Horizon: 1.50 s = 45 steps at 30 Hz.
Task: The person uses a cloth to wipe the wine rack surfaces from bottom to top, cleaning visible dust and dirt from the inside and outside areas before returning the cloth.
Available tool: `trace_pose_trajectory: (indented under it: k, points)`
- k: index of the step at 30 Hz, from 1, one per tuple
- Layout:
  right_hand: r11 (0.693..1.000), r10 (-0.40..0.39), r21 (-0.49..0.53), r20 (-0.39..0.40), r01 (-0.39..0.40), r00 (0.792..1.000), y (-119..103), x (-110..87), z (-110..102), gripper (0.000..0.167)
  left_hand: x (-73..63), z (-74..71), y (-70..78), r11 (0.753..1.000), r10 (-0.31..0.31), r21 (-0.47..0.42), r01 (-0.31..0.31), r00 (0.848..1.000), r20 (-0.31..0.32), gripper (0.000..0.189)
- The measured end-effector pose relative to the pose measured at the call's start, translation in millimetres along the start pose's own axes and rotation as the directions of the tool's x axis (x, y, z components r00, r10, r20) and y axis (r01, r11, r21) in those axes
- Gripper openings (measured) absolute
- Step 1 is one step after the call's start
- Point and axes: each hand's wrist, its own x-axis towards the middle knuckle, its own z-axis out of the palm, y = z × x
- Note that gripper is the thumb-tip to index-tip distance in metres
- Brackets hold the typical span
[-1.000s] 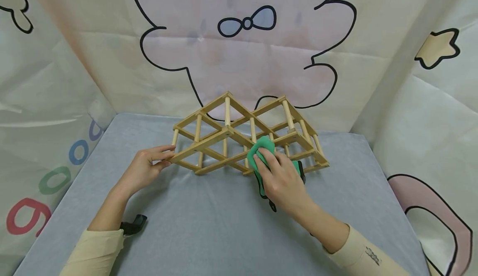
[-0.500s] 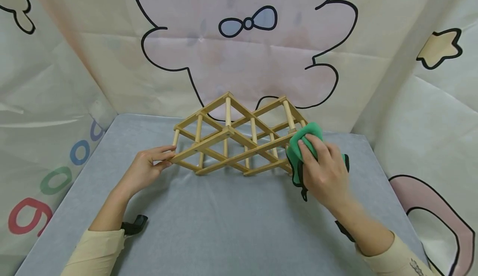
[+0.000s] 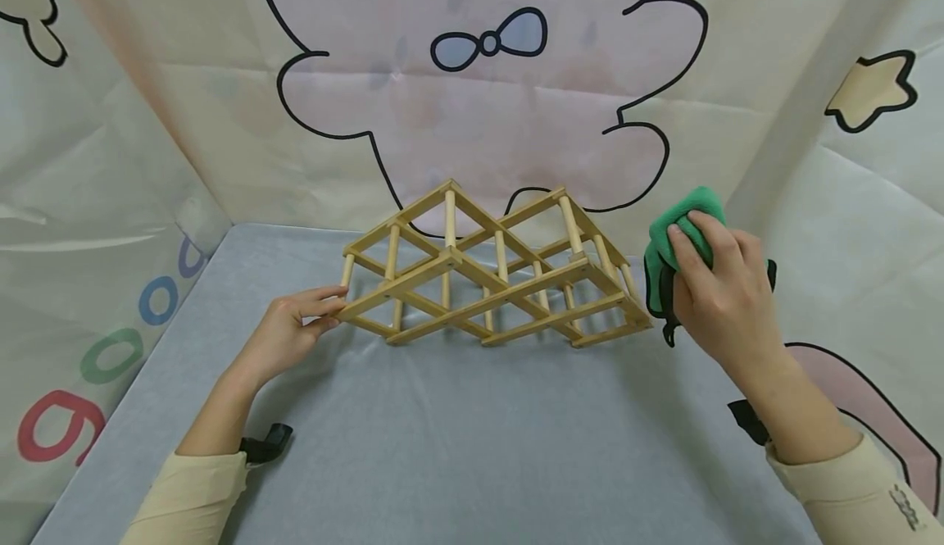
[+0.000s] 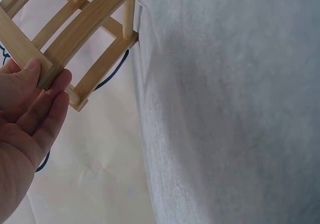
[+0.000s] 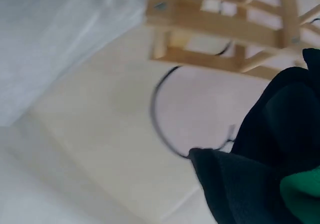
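A light wooden lattice rack (image 3: 451, 260) of crossed slats and round dowels stands on the cloth-covered table, near the back. My left hand (image 3: 283, 333) pinches its left end; in the left wrist view the thumb and fingertips close on a slat corner (image 4: 50, 66). To the right of the rack, my right hand (image 3: 726, 303) grips a bunched green cloth (image 3: 667, 238) with black edging and a small black loop. The cloth is held up, apart from the rack's right end. In the right wrist view its dark side (image 5: 250, 184) covers the lower right, hiding the fingers.
The table (image 3: 442, 438) has a grey-blue cover. Printed fabric walls (image 3: 332, 184) surround it at the back and both sides, close behind the rack. Each wrist wears a black strap (image 3: 265, 444).
My right hand has moved right with the green cloth, from the rack's front middle, across its right end, to beyond it and higher. The left hand and rack stay in place.
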Motion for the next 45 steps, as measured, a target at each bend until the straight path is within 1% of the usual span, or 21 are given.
trace_pose_trajectory:
  k: [3, 6, 8, 12, 16, 18, 22, 23, 24, 26, 27, 28, 29, 31, 32, 34, 37, 39, 43, 45]
  points:
    - [1.0, -0.009, 0.005, 0.03, 0.009, 0.999, 21.3, -5.3, 5.2, 0.038, -0.1, -0.6, -0.2, 1.0, -0.002, -0.001, 0.002, 1.0, -0.002, 0.036]
    - [0.999, -0.039, 0.032, 0.105, 0.036, 0.994, 42.2, -14.0, 12.7, 0.041, -0.2, -1.1, -0.5, 1.0, -0.004, -0.004, 0.004, 1.0, -0.002, 0.036]
    - [0.996, -0.072, 0.07, 0.164, 0.061, 0.984, 55.0, -21.1, 19.3, 0.044, -0.3, -1.2, -0.6, 1.0, -0.009, -0.006, 0.009, 1.0, 0.0, 0.036]
    - [0.983, -0.152, 0.146, 0.272, 0.115, 0.95, 74.7, -36.9, 34.3, 0.046, -0.5, -1.1, -0.1, 1.0, -0.021, -0.012, 0.021, 1.0, 0.008, 0.036]
    - [0.971, -0.211, 0.18, 0.344, 0.156, 0.915, 83.6, -51.0, 48.0, 0.034, -0.7, -0.4, 0.0, 1.0, -0.021, -0.013, 0.022, 1.0, 0.013, 0.036]
    - [0.967, -0.231, 0.192, 0.364, 0.17, 0.902, 85.6, -56.0, 53.9, 0.032, -0.9, -0.1, -0.3, 1.0, -0.022, -0.013, 0.022, 1.0, 0.014, 0.036]
    - [0.959, -0.267, 0.206, 0.411, 0.197, 0.871, 87.9, -62.9, 63.9, 0.047, -1.0, 0.3, -0.3, 1.0, -0.023, -0.018, 0.023, 1.0, 0.013, 0.037]
    - [0.954, -0.281, 0.216, 0.415, 0.207, 0.865, 88.5, -64.6, 66.8, 0.049, -1.0, 0.2, -0.3, 1.0, -0.024, -0.019, 0.024, 1.0, 0.013, 0.037]
    - [0.952, -0.293, 0.219, 0.43, 0.216, 0.854, 88.9, -66.4, 68.9, 0.05, -1.1, 0.1, -0.2, 1.0, -0.024, -0.019, 0.025, 1.0, 0.013, 0.037]
    - [0.948, -0.309, 0.223, 0.459, 0.228, 0.833, 89.1, -69.2, 72.2, 0.037, -1.1, -0.1, 0.0, 0.999, -0.028, -0.022, 0.028, 1.0, 0.013, 0.037]
    - [0.947, -0.312, 0.222, 0.475, 0.231, 0.823, 89.2, -70.3, 73.4, 0.03, -1.1, -0.3, 0.1, 0.999, -0.029, -0.024, 0.029, 0.999, 0.013, 0.038]
    - [0.948, -0.312, 0.22, 0.488, 0.232, 0.815, 89.2, -71.3, 74.4, 0.027, -1.1, -0.4, 0.1, 0.999, -0.031, -0.026, 0.031, 0.999, 0.013, 0.038]
    - [0.949, -0.311, 0.215, 0.5, 0.231, 0.809, 89.3, -72.1, 75.2, 0.032, -1.2, -0.5, 0.0, 0.999, -0.031, -0.025, 0.031, 0.999, 0.013, 0.038]
    - [0.953, -0.299, 0.2, 0.525, 0.226, 0.796, 89.0, -72.3, 75.5, 0.051, -1.3, -0.5, 0.0, 0.999, -0.031, -0.03, 0.032, 0.999, 0.012, 0.038]
    - [0.956, -0.292, 0.19, 0.535, 0.224, 0.793, 89.2, -72.5, 75.3, 0.057, -1.2, -0.5, 0.0, 0.999, -0.03, -0.031, 0.03, 0.999, 0.011, 0.038]
    - [0.96, -0.281, 0.173, 0.552, 0.222, 0.785, 89.5, -72.9, 74.3, 0.06, -1.1, -0.4, -0.2, 0.999, -0.028, -0.033, 0.028, 1.0, 0.01, 0.038]
    - [0.965, -0.263, 0.155, 0.584, 0.212, 0.768, 91.0, -74.6, 71.9, 0.06, -0.7, -0.2, -0.4, 0.999, -0.024, -0.032, 0.025, 1.0, 0.01, 0.038]
    - [0.97, -0.243, 0.14, 0.616, 0.2, 0.749, 92.6, -76.9, 70.0, 0.059, -0.5, -0.1, -0.4, 0.999, -0.024, -0.033, 0.024, 1.0, 0.01, 0.038]
    - [0.977, -0.205, 0.103, 0.689, 0.185, 0.695, 96.6, -83.3, 65.8, 0.057, -0.5, -0.1, -0.3, 0.999, -0.025, -0.031, 0.025, 1.0, 0.011, 0.038]
    - [0.978, -0.193, 0.087, 0.712, 0.189, 0.675, 98.7, -87.7, 63.7, 0.056, -0.5, 0.0, -0.4, 0.999, -0.027, -0.031, 0.027, 1.0, 0.011, 0.038]
